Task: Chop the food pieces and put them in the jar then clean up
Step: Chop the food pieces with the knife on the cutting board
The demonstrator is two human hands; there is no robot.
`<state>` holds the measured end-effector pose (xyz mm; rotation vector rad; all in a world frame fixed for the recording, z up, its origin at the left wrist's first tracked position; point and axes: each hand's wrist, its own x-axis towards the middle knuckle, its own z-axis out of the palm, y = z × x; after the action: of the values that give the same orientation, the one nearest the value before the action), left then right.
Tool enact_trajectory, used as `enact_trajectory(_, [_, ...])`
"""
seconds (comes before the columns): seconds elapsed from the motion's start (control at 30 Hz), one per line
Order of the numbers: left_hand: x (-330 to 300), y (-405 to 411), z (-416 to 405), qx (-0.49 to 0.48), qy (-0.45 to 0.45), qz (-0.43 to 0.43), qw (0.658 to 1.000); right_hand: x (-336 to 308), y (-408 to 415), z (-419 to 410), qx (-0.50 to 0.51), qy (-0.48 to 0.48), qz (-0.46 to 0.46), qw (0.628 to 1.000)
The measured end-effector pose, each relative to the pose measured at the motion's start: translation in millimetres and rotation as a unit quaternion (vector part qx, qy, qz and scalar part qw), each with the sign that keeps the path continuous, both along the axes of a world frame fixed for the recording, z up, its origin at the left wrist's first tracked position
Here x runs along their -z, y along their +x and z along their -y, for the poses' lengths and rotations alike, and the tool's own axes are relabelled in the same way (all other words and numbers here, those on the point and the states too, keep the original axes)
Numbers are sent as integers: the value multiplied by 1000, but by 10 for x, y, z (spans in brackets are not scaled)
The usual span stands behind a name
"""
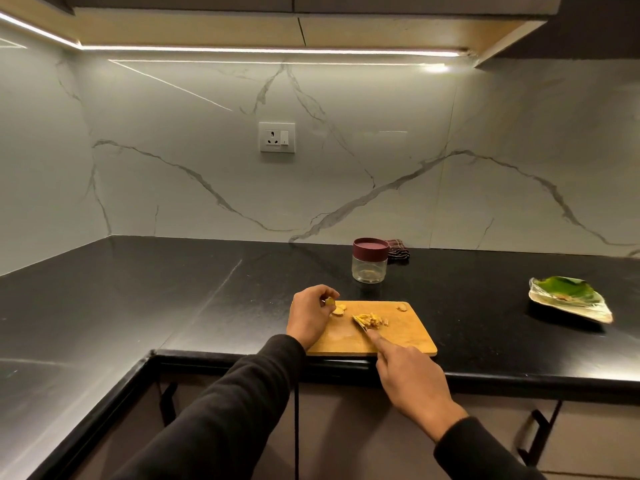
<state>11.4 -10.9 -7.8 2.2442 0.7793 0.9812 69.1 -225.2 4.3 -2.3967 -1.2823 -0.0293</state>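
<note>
Wooden board (401, 336) under you: your left hand (310, 315) pinches a ginger piece (330, 301), your right hand (412, 379) grips the knife (360, 323), chopped bits (374, 319) just beyond its forefinger.

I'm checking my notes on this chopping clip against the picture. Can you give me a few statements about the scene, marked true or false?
1. The jar has its maroon lid on. True.
2. The left hand lies flat and empty on the counter. False: it pinches a food piece over the board's left edge.
3. The right hand holds a knife beside the chopped pile. True.
4. The cutting board sits behind the jar. False: it lies in front, at the counter's near edge.
5. The leaf plate lies to the right, apart from the board. True.
</note>
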Motion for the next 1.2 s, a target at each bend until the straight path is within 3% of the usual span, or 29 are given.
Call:
enact_trajectory(0.13, [-41,-68,17,39,-23,14,999,2,-8,-2,-1,0,-1,1000])
enact_trajectory(0.33, [-86,-309,1,82,2,-79,993,20,-14,3,8,0,5,1000])
enact_trajectory(0.47, [-38,-424,-10,89,24,-97,991,18,-22,-24,-6,1,-3,1000])
enact_trajectory(0.67, [85,-435,29,44,56,-51,996,-21,-85,-74,-44,6,-73,996])
enact_trajectory(0.8, [25,-489,-41,97,23,-77,992,-36,-71,-76,-52,19,-118,992])
enact_trajectory(0.93, [-4,-570,-130,160,28,-117,980,-34,-150,-16,-59,-8,-101,993])
enact_trajectory(1.2, [33,-565,-52,133,85,-91,983,-62,-258,-37,-67,-15,-28,997])
